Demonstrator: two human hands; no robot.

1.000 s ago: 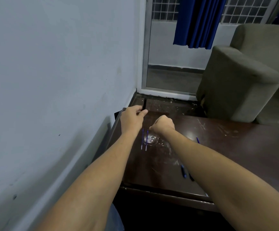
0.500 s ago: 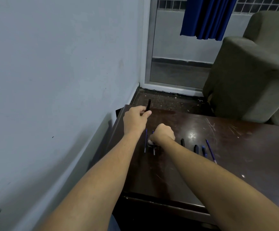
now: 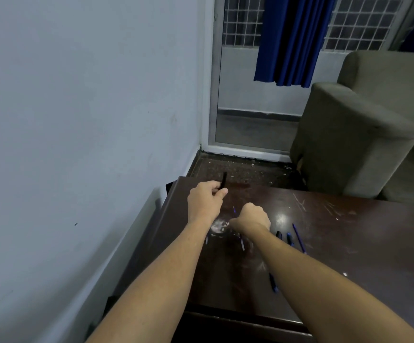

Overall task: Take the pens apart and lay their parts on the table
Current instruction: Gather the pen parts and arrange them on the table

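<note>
My left hand (image 3: 204, 201) is closed around a black pen barrel (image 3: 224, 179) that sticks up past my fingers, near the far left corner of the dark wooden table (image 3: 337, 248). My right hand (image 3: 251, 217) is a fist just right of it, low over the table; what it holds is hidden. A thin blue refill (image 3: 234, 209) shows between my hands. More parts lie on the table: a refill tip (image 3: 242, 243) under my right wrist, a black cap (image 3: 278, 234), a blue cap (image 3: 289, 237), a long blue refill (image 3: 299, 238) and a blue piece (image 3: 272, 283) beside my right forearm.
A pale wall (image 3: 89, 120) runs along the table's left edge. Beyond the table are a dusty floor, a glass door (image 3: 240, 125) with a blue curtain (image 3: 292, 40), and a grey armchair (image 3: 364, 134) at the far right. White scratches mark the tabletop.
The view has shifted slightly, showing more of the caps and refill to the right. My right fist has dropped a little toward the table; my left hand still grips the black barrel.
</note>
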